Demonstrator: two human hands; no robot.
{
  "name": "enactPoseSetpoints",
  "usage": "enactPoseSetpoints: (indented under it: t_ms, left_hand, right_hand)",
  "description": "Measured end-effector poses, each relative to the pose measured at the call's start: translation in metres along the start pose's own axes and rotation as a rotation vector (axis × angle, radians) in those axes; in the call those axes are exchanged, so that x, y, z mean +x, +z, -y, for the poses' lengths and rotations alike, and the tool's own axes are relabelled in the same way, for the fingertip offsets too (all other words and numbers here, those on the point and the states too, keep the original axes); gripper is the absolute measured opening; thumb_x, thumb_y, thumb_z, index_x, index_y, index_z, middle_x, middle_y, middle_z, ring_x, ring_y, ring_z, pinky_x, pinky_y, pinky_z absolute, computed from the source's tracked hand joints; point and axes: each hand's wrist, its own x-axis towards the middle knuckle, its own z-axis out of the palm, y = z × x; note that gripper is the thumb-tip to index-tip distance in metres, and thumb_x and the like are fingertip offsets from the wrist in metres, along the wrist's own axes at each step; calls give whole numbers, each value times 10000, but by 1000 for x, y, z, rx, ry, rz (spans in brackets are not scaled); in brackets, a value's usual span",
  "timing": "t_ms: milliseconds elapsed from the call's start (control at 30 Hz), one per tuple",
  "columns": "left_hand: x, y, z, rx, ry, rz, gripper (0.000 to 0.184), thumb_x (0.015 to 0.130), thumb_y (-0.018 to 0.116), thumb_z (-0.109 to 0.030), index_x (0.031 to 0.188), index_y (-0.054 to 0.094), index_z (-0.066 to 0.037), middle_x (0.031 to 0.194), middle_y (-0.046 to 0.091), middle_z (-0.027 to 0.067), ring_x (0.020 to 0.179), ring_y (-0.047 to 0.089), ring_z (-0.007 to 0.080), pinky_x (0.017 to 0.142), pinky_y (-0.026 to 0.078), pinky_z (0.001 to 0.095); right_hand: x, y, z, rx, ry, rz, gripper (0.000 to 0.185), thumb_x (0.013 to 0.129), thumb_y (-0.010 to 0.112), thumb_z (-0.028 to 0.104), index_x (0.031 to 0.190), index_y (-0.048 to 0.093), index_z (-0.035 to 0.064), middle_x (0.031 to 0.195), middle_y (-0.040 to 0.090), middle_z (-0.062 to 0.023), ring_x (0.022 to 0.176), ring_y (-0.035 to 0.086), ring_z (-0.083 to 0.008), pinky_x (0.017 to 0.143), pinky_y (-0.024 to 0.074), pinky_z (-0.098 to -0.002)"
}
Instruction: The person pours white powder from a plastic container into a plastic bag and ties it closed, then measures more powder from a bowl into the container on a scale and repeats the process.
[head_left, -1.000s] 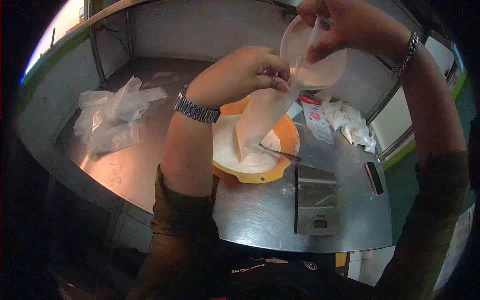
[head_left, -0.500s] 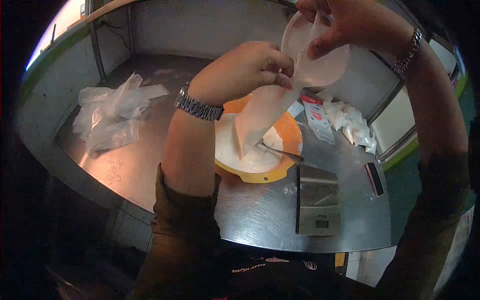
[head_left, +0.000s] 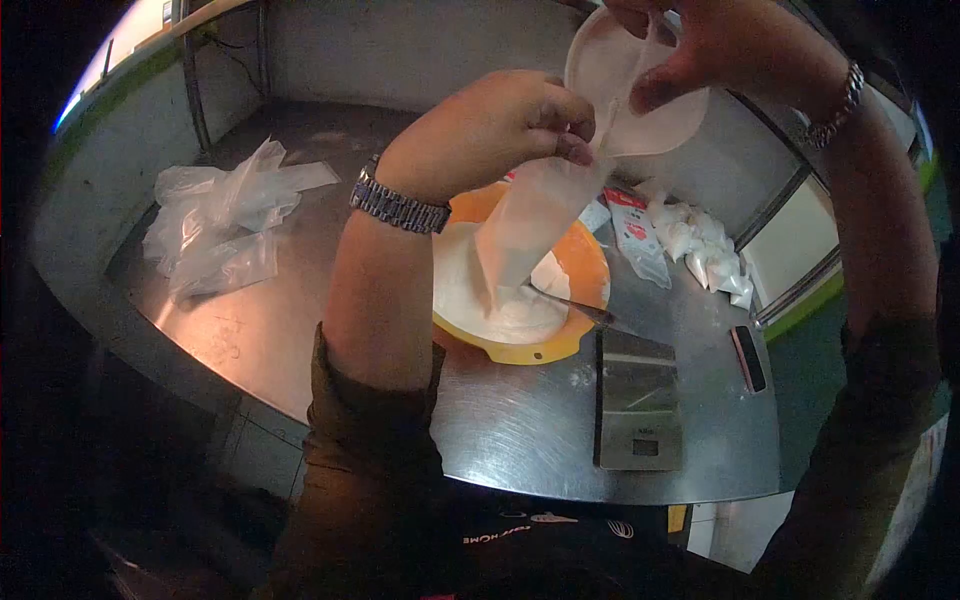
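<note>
Two bare hands are raised above the steel surface [head_left: 520, 420], and between them and the bowl is the bag [head_left: 535, 225]. The left hand [head_left: 490, 130], with a watch [head_left: 400, 208] on its wrist, pinches the upper end of the bag between thumb and bent fingers. From there the bag hangs at a slant, pale and translucent, with its narrow lower end down over the bowl [head_left: 505, 352]; I cannot tell if this end touches the white mass [head_left: 535, 318] inside. The right hand [head_left: 735, 50], with a bracelet [head_left: 843, 110] at the wrist, is higher and has thumb and fingers closed on the clear tub [head_left: 660, 120]; the exact grip is partly hidden. The tub is tilted, just beside the fingertips of the left hand.

The bowl is yellow and orange. One tool [head_left: 580, 303] leans in it, its handle lying across the rim towards the right. Nearer to the person, just beside the bowl, lies a flat scale [head_left: 638, 400], and to the right of it a phone [head_left: 747, 360]. Behind these are a red and white packet [head_left: 637, 235] and several filled sachets [head_left: 700, 245]. Crumpled plastic [head_left: 225, 220] lies on the left part of the surface, well apart from the bowl.
</note>
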Motion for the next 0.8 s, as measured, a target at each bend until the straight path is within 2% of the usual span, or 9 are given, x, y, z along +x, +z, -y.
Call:
enactPoseSetpoints:
  t_ms: [100, 167, 233, 367, 433, 567, 667, 733, 800]
  left_hand:
    - [0, 1, 4, -117, 16, -44, 109, 789, 625, -102, 824, 603, -1, 786, 548, 76, 746, 564, 174, 681, 460, 286]
    - [1, 0, 3, 79, 42, -91, 120, 792, 625, -115, 818, 595, -2, 768, 538, 72, 716, 547, 164, 650, 447, 291]
    - [3, -1, 6, 115, 77, -130, 123, 794, 622, -120, 814, 594, -1, 767, 538, 76, 707, 541, 166, 637, 442, 295]
    - [4, -3, 6, 214, 112, -332, 151, 800, 625, -144, 806, 593, 3, 750, 535, 91, 677, 532, 179, 613, 438, 303]
    - [5, -2, 3, 193, 77, -383, 165, 800, 630, -153, 803, 590, 7, 738, 532, 97, 663, 531, 184, 607, 437, 305]
    - [5, 2, -9, 215, -17, -439, 198, 796, 648, -173, 801, 587, 15, 710, 532, 102, 632, 530, 184, 596, 436, 304]
    - [8, 5, -17, 307, -21, -492, 187, 796, 647, -162, 811, 592, 16, 721, 544, 101, 641, 537, 179, 598, 438, 295]
    - [9, 9, -13, 267, -33, -461, 176, 797, 645, -157, 819, 601, 12, 723, 546, 98, 642, 536, 179, 599, 438, 294]
    - [11, 11, -13, 231, -41, -442, 166, 799, 644, -152, 826, 610, 8, 725, 548, 94, 642, 536, 180, 600, 439, 292]
  right_hand:
    - [-2, 25, -34, -57, -113, -186, 423, 669, 778, 277, 949, 597, 15, 804, 585, -41, 738, 558, -140, 649, 453, -280]
    - [-14, 53, -57, -30, -188, -329, 430, 625, 796, 245, 919, 581, 16, 780, 532, -3, 748, 528, -103, 647, 442, -249]
    - [-34, 78, -72, 357, -6, -423, 357, 657, 774, 285, 842, 569, 59, 772, 604, -41, 711, 583, -122, 585, 458, -252]
    - [-108, 150, -72, 1120, 571, -527, 315, 738, 719, 298, 793, 454, 137, 682, 442, 61, 624, 459, -84, 575, 394, -238]
    - [-153, 200, -74, 1465, 675, -616, 252, 753, 685, 217, 802, 451, 137, 702, 431, 66, 638, 438, -69, 565, 374, -235]
    - [-229, 283, -55, 1422, 851, -598, 243, 685, 675, 65, 749, 453, 141, 709, 414, 53, 654, 440, -70, 596, 371, -222]
    - [-248, 293, -19, 1449, 849, -542, 291, 623, 706, 6, 719, 459, 124, 843, 528, 10, 798, 512, -113, 702, 412, -252]
    - [-255, 300, -7, 1220, 685, -468, 340, 565, 758, 4, 723, 474, 104, 1125, 556, -81, 1019, 512, -178, 845, 401, -286]
    - [-260, 305, -8, 1204, 675, -414, 360, 552, 783, 38, 719, 470, 97, 1233, 494, -112, 1096, 480, -203, 890, 381, -306]
